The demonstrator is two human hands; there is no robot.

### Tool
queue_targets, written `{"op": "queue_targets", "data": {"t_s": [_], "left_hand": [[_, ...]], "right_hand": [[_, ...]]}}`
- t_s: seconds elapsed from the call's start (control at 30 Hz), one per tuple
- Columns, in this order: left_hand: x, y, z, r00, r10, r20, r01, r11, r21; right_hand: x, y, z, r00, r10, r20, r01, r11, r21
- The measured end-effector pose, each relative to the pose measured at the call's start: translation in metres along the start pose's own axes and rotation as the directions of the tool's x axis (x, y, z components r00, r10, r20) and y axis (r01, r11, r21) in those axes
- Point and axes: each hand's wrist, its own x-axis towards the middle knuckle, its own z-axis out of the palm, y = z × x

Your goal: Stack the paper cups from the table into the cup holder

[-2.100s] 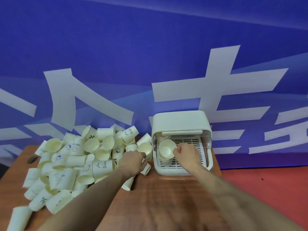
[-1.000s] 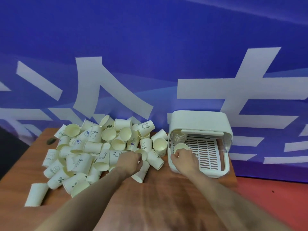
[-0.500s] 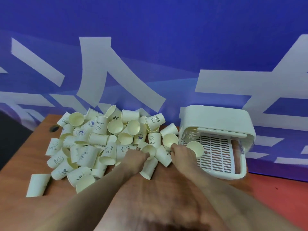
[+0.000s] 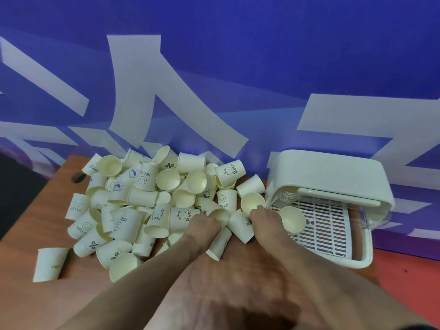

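A heap of cream paper cups [image 4: 147, 201] lies on the left of the wooden table [image 4: 242, 277], many printed with "HELLO" or "Bear". The white cup holder [image 4: 328, 177] stands at the right, lid raised over a slotted tray, with a nested cup stack [image 4: 291, 220] lying at its left edge. My left hand [image 4: 204, 226] is curled around a cup [image 4: 220, 214] at the heap's right edge. My right hand [image 4: 264, 217] sits between heap and holder, fingertips pinching the rim of an open-mouthed cup [image 4: 251, 202].
A blue banner [image 4: 214, 79] with white shapes rises right behind the table. One cup [image 4: 51, 264] lies apart at the front left. Red floor [image 4: 409, 270] shows beyond the table's right edge, past the holder.
My right hand has come out of the holder, leaving the cup stack inside, and moved left onto a cup at the heap's edge. My left hand stays on its cup.
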Motion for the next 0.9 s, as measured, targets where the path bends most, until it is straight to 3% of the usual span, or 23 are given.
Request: {"op": "queue_targets", "data": {"t_s": [0.3,0.53,0.73,0.9], "left_hand": [[-0.005,-0.005,-0.010,0.994,0.046,-0.104,-0.039,0.997,0.069],[-0.025,0.001,-0.032,0.975,0.007,-0.220,-0.001,1.000,0.027],[-0.045,0.005,-0.055,0.970,-0.073,-0.230,0.082,0.996,0.030],[-0.067,0.015,-0.071,0.932,-0.098,-0.350,0.115,0.993,0.029]], "right_hand": [[-0.015,0.001,-0.011,0.994,-0.021,-0.106,0.024,0.999,0.028],[-0.047,0.000,-0.034,0.981,-0.040,-0.192,0.043,0.999,0.009],[-0.084,0.003,-0.056,0.960,-0.077,-0.269,0.078,0.997,-0.006],[-0.121,0.018,-0.066,0.946,-0.070,-0.316,0.073,0.997,-0.002]]}}
